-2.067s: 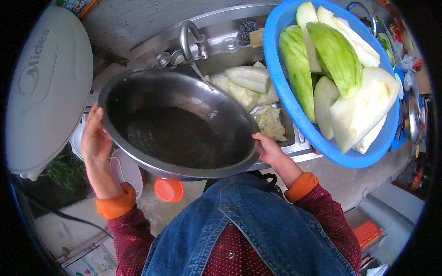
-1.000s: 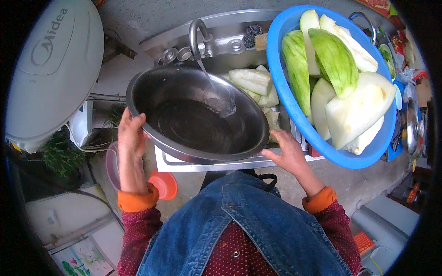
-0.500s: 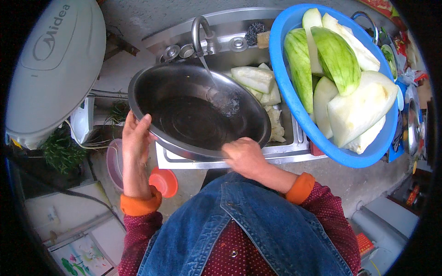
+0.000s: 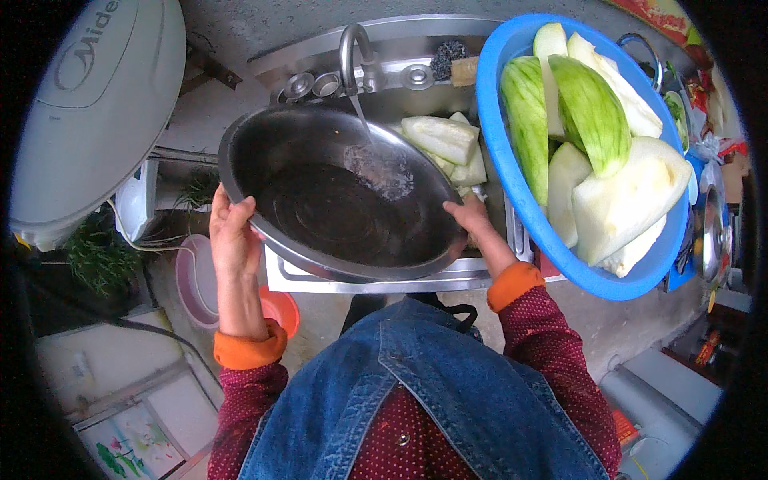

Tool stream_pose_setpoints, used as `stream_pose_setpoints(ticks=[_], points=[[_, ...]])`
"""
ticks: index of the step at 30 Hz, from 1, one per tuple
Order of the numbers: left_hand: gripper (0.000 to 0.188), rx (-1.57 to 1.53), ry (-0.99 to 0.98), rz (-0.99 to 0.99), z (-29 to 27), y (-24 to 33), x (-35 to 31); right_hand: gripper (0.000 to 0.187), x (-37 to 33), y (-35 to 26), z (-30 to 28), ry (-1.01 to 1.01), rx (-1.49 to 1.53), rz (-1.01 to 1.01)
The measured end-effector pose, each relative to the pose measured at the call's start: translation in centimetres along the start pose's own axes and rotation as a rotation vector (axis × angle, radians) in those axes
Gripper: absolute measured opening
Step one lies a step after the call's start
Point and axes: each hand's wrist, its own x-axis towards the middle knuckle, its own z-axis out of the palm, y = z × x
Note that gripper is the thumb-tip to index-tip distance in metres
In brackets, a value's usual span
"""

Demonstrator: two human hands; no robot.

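I saw the steel bowl (image 4: 340,196) held over the sink (image 4: 416,80), mouth up, tipped slightly toward me, under the tap (image 4: 352,44) with water running in. My left hand (image 4: 232,232) gripped its left rim; my right hand (image 4: 472,218) clasped its right rim. Right of the bowl, the blue basin (image 4: 512,192) nearly touched it; cut melon pieces (image 4: 448,144) lay behind.

Looks like a rough home kitchen or backyard wash spot: steel sink (image 4: 416,80) with a running tap (image 4: 352,44), blue basin (image 4: 512,184) piled with peeled melon wedges (image 4: 592,112), bare concrete floor (image 4: 632,320).
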Motion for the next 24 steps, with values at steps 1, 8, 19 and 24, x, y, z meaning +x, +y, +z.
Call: stream_pose_setpoints(ticks=[1, 8, 19, 24], points=[[0.042, -0.012, 0.016, 0.016, -0.2, 0.0, -0.1, 0.051, 0.6, 0.5, 0.2, -0.138, 0.267, 0.072], [0.048, -0.019, 0.057, 0.019, -3.2, 1.7, -1.6, 0.035, -2.1, 0.3, -1.2, -0.657, 1.075, 0.369], [0.062, -0.172, -0.052, -0.032, -9.5, -1.9, -2.2, 0.031, -7.7, 1.1, -3.0, -0.392, 0.999, 0.121], [0.063, -0.212, -0.104, -0.139, -12.6, -3.3, -1.7, 0.025, -11.2, -0.2, -2.6, -0.173, 0.978, 0.0]])
